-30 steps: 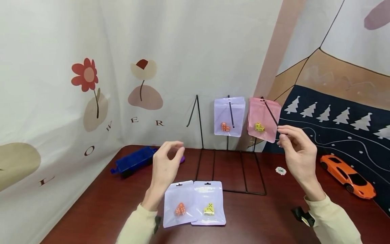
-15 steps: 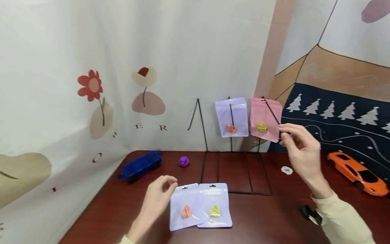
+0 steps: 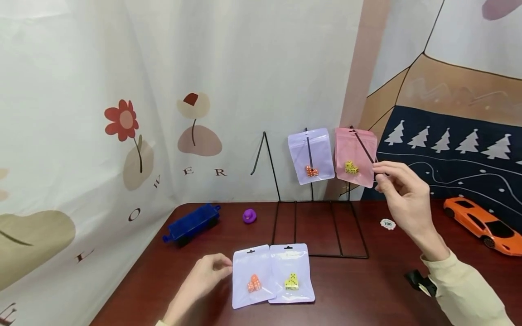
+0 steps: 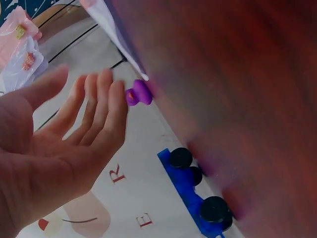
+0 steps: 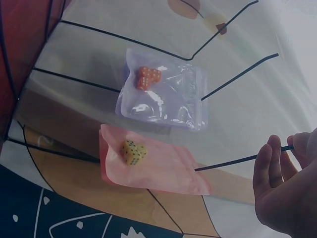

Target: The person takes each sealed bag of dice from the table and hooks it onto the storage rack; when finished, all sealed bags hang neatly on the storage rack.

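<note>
My right hand pinches the tip of the rightmost black hook of a wire display rack. From that hook hangs a pink pouch with yellow dice in its window. Beside it, lilac pouches with orange dice hang on the middle hook. On the table, a lilac pouch with orange dice partly overlaps a lilac pouch with yellow dice. My left hand has its fingertips right at the left edge of the orange-dice pouch; its fingers are loosely bent, thumb apart, in the left wrist view.
The rack's left hook carries no pouch. A blue toy wagon and a purple rubber duck stand at the back left. To the right are a round chip and an orange toy car. Printed cloth hangs behind the table.
My left hand has come down from above the table to the left edge of the lying orange-dice pouch. My right hand stays at the hook's tip. The head view has shifted slightly.
</note>
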Motion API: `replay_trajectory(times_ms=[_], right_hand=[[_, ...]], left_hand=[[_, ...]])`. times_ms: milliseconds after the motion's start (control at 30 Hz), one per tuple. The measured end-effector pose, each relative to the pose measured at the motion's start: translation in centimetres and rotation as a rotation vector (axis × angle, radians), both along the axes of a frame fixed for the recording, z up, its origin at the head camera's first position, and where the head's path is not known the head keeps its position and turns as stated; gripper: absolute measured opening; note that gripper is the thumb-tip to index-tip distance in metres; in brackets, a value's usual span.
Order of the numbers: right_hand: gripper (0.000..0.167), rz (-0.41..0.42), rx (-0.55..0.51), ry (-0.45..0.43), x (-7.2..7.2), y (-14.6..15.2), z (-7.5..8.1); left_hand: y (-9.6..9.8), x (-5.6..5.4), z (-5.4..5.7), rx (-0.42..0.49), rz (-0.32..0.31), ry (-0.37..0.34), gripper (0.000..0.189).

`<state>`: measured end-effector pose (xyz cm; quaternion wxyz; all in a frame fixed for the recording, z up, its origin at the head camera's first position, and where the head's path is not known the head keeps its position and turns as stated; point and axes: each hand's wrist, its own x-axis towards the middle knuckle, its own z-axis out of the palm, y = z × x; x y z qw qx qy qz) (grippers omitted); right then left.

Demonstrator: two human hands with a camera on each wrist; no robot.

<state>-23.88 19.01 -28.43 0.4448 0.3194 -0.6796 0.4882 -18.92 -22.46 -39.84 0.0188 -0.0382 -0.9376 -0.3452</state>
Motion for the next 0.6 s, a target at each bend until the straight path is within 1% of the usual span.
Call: replay_trajectory(times_ms=[67,133,200,233,333,433,600], right_hand=[[0.021,-0.006,0.006,-0.004,0.0,0.1,0.0],[0.021,-0.012,0.010,-0.007,0.0,0.2,0.0],[0.022,-0.012,0.011,-0.007,0.0,0.2,0.1],[0.022,-0.011,0.012,-0.008,0.1,0.2,0.1],[0.023,-0.009,0.016,-0.008,0.1,0.1,0.1],[0.023,-0.009,0.016,-0.006,0.1,0.1,0.2],[0.021,-0.008,0.013,-0.002,0.1,0.1,0.1]], left_hand=[[-0.1,0.0,-0.2,-0.011,-0.034,-0.085,0.007],[-0.1,0.1,-0.3,-0.013,-0.056,-0.153,0.009],[-0.1,0.2,-0.4,0.008,-0.070,-0.206,0.009],[-0.1,0.2,-0.5,0.018,-0.077,-0.220,0.010],[0.1,0.4,-0.7,0.041,-0.096,-0.232,0.009],[0.4,0.4,-0.8,0.059,-0.122,-0.212,0.010],[1.0,0.3,-0.6,0.084,-0.124,-0.203,0.014]])
